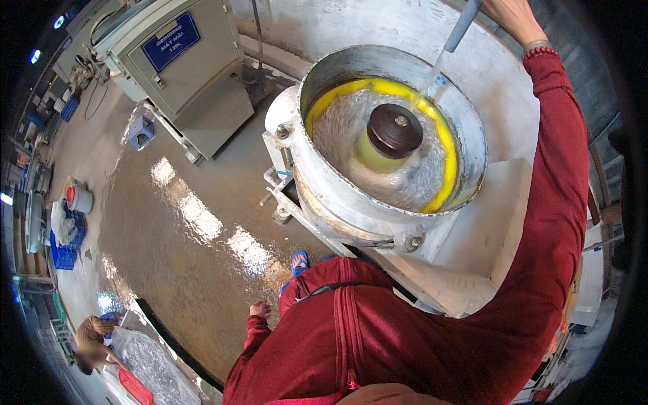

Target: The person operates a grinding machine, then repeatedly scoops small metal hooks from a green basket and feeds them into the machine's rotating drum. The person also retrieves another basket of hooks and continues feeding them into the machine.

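My right hand (514, 19) is raised at the top edge, beside a grey pipe (463, 25); its fingers run out of the picture, so its grip is hidden. Clear water (435, 74) streams from the pipe's end into a big round white metal bowl machine (307, 179). Inside, a mass of small shiny grey pieces (331, 138) looks smeared by motion, between a yellow lining (447, 145) and a yellow centre post with a dark round cap (395, 128). Low at my left side hangs my left hand (260, 309), fingers loosely bent and apart, holding nothing.
A beige cabinet (196, 84) with a blue sign stands at the far left of the bowl. The floor (169, 263) is wet and reflective. Further left are a small blue stool (141, 132) and blue crates (65, 253). Another person (94, 337) bends over a plastic-lined bin (155, 361).
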A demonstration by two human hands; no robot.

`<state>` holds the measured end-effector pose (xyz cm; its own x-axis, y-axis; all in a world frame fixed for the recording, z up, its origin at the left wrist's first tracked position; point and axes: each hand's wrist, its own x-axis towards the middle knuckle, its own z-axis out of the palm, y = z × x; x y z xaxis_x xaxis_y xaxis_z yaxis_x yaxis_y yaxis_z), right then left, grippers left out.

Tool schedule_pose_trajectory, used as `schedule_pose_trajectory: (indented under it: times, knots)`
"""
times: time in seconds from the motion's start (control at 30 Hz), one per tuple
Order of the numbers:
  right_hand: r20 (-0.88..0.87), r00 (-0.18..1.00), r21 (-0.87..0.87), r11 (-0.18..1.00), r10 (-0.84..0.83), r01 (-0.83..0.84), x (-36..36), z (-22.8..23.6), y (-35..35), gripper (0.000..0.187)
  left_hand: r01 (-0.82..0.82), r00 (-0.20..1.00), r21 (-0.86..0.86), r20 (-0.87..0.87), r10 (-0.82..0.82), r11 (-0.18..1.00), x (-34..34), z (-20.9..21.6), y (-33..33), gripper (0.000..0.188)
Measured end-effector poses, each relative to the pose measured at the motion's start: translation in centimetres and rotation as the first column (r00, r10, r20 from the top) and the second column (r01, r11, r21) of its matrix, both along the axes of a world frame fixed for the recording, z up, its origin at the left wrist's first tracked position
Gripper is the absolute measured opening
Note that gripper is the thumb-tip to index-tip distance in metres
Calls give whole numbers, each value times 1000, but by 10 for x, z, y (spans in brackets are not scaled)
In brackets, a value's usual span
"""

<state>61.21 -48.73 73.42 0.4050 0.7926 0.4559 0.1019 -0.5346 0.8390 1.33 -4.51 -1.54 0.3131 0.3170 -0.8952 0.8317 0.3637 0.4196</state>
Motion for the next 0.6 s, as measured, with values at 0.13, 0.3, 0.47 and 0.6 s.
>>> schedule_pose_trajectory:
  times: [0.13,0.3,0.47,0.6]
  knots:
    - [23,1000,10,1000,12,-13,-1,-2,4,27,-18,998,-25,-64,16,1000,7,2,1,25]
    - [5,1000,90,996,12,-12,-7,-5,11,22,24,999,57,-22,-23,998,22,13,12,26]
    - [1,1000,95,995,-25,25,-10,-5,16,16,2,1000,107,19,-4,994,30,25,23,26]
    - [19,999,76,997,-32,31,-8,-4,16,14,-78,997,30,1,78,996,26,23,26,26]
